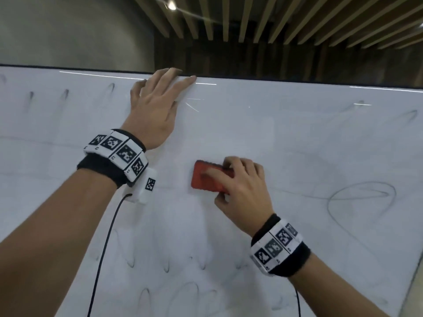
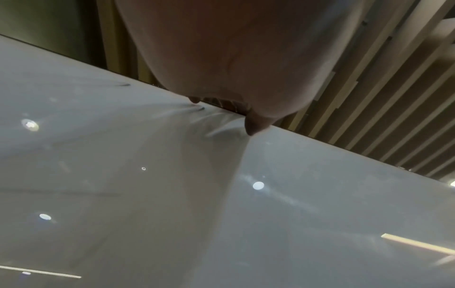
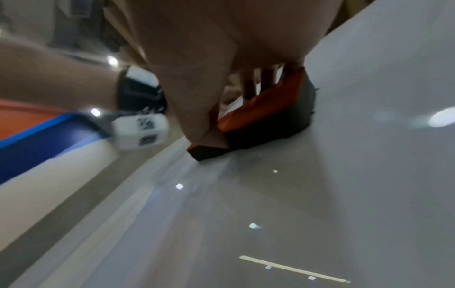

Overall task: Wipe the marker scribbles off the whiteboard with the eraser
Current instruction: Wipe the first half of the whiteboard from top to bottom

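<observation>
A white whiteboard (image 1: pixel 286 138) fills the head view, with faint smeared traces and a dark looped scribble (image 1: pixel 361 197) at the right. My right hand (image 1: pixel 240 186) grips a red eraser (image 1: pixel 206 179) and presses it flat against the middle of the board. In the right wrist view the eraser (image 3: pixel 265 115) shows its red back and dark felt on the board (image 3: pixel 357 175), my thumb on its near end. My left hand (image 1: pixel 155 110) lies flat on the board, fingers straight and reaching its top edge. The left wrist view shows the palm (image 2: pixel 234 58) above the board (image 2: pixel 320 214).
More faint looped marks (image 1: pixel 183 266) run along the lower part of the board, and short dark strokes (image 1: pixel 65 94) sit at the upper left. The board's right edge (image 1: pixel 414 277) slants down at the far right. Wooden ceiling slats (image 1: pixel 251 19) hang beyond the top edge.
</observation>
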{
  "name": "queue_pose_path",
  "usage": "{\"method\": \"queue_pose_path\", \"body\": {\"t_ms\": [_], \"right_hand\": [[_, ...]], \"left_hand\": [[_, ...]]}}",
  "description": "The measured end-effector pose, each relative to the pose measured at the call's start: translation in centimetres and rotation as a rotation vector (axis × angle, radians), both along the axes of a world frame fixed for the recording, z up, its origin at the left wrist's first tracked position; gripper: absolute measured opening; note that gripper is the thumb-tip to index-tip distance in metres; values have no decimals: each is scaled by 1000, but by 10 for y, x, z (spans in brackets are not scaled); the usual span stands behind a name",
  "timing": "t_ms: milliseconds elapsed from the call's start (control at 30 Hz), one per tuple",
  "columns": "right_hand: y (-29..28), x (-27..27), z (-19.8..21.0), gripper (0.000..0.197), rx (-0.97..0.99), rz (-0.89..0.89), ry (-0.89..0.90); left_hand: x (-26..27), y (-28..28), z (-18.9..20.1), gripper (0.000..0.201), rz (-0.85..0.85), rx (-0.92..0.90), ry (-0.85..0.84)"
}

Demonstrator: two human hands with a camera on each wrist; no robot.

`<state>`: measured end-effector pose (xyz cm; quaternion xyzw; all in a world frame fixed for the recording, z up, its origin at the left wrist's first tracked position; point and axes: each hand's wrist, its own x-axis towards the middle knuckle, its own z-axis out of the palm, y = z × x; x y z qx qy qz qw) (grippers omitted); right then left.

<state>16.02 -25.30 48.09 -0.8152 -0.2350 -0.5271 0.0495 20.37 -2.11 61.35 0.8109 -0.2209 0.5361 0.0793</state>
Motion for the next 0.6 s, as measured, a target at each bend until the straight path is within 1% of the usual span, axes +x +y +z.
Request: {"method": "queue_pose_path", "body": {"t_ms": [67, 133, 167, 200, 233, 333, 367, 400, 433, 533, 567, 600], "right_hand": [[-38, 0, 32, 57, 201, -77, -52], [-72, 1, 58, 59, 427, -105, -95], [-79, 1, 62, 59, 492, -98, -103], [-79, 0, 58, 60, 491, -89, -96], [-73, -1, 48, 61, 412, -68, -80], [-55, -3, 1, 58, -60, -28, -22], [-58, -4, -2, 57, -138, -41, -8], [-66, -3, 7, 57, -126, -46, -13], [-76, -2, 21, 59, -28, -51, -46], [-116, -3, 72, 61, 479, -92, -140], [-126, -3, 81, 60, 616, -104, -157], [-129, -4, 83, 60, 681, -132, -166]], "left_hand": [[0, -7, -1, 60, -16, -49, 8], [-3, -17, -3, 57, -42, -114, 53], [-4, -23, -4, 57, -47, -149, 72], [-7, -30, -5, 56, -40, -183, 83], [-9, -38, -5, 56, -23, -210, 84], [-15, -64, -4, 57, -8, -226, 35], [-17, -72, -3, 58, -19, -202, 17], [-16, -79, -3, 58, -30, -170, -1], [-15, -86, -4, 58, -37, -138, -17], [-11, -99, -7, 57, -32, -113, -15], [-10, -101, -8, 56, -18, -123, -14], [-9, -103, -8, 56, 3, -129, -19]]}}
